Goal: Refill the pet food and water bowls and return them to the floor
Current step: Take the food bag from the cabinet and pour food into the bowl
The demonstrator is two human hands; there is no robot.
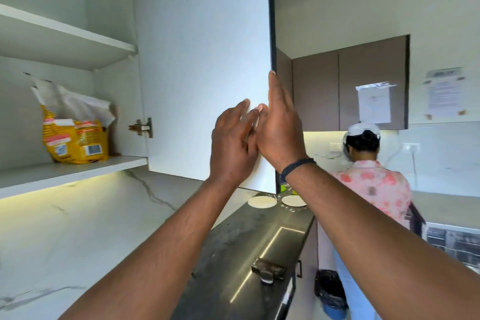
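Observation:
A yellow pet food bag with a crumpled white top stands on the lower shelf of an open wall cabinet at the left. The white cabinet door is swung open in the middle of the view. My left hand lies flat against the door's inner face near its free edge, fingers apart. My right hand rests along that free edge, fingers stretched upward, holding nothing. Two white bowls sit on the dark counter below the door.
Another person in a floral shirt stands at the right with their back to me. A small dark object lies on the counter. A bin with a black liner stands on the floor. Brown wall cabinets hang behind.

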